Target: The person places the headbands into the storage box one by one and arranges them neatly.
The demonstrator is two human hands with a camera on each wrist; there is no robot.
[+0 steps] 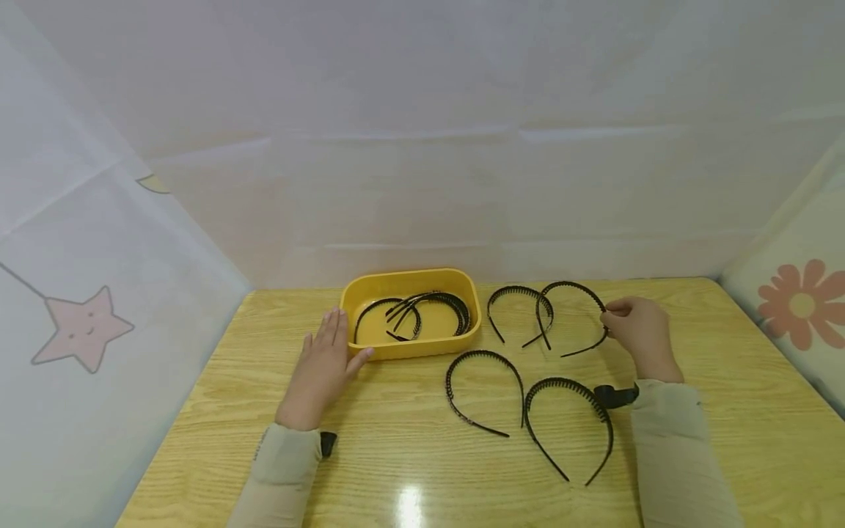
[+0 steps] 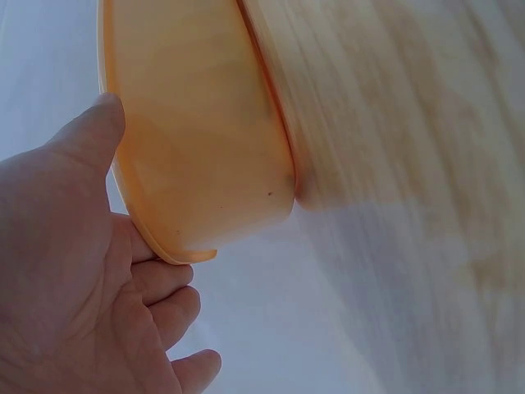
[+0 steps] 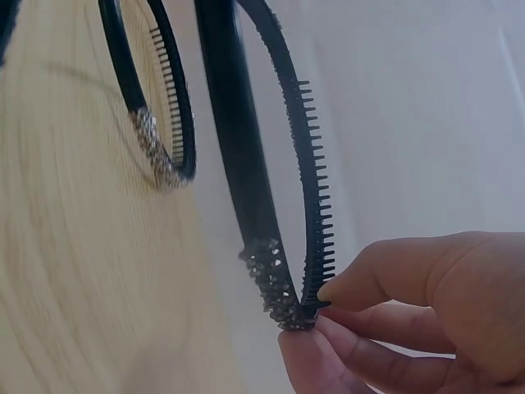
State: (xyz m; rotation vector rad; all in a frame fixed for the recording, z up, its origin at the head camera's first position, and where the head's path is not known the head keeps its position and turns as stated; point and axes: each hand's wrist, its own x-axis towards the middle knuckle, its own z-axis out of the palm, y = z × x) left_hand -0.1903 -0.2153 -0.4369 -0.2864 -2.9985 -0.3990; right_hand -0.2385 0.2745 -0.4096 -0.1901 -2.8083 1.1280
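My right hand (image 1: 639, 334) pinches the right side of a black toothed headband (image 1: 576, 284) at the back right of the table. In the right wrist view, thumb and fingers hold this headband (image 3: 238, 139) by a part studded with dark sparkling stones. My left hand (image 1: 321, 364) rests against the left end of a yellow bin (image 1: 412, 350), fingers straight along its side and thumb at the front rim. The left wrist view shows the thumb (image 2: 102, 131) on the bin's rim. Several black headbands (image 1: 455, 304) lie inside the bin.
Another headband (image 1: 518, 289) stands right of the bin, overlapping the held one in the head view. Nearer the front are two more, a left one (image 1: 451, 389) and a right one (image 1: 610, 436). A pale sheet (image 1: 422, 183) hangs behind the wooden table (image 1: 370, 455).
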